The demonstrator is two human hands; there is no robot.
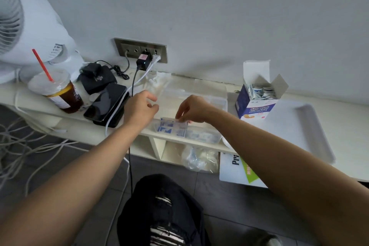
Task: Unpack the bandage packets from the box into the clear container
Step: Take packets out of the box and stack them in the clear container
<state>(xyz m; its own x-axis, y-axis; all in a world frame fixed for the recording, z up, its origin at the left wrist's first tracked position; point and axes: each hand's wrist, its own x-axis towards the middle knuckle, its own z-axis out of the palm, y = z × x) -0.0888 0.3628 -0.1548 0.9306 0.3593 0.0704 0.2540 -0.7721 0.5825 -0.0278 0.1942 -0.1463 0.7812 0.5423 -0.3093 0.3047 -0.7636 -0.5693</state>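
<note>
A clear container (207, 138) sits at the front edge of the cream shelf, its lid (199, 96) open behind it. Several blue-and-white bandage packets (171, 128) lie in its left part. My right hand (192, 111) hovers over them, fingertips pinching a packet at the container's left compartment. My left hand (139, 109) hangs just left of the container, fingers loosely curled, holding nothing. The open blue-and-white box (257, 102) stands to the right, with many packets (260, 92) showing in its top.
Left of the container lie a black phone (105, 104) on a charger cable, a black pouch (97, 80), an iced drink cup (56, 92) with red straw and a white fan (24, 30). A white tray (303, 126) lies at right. Cables trail on the floor.
</note>
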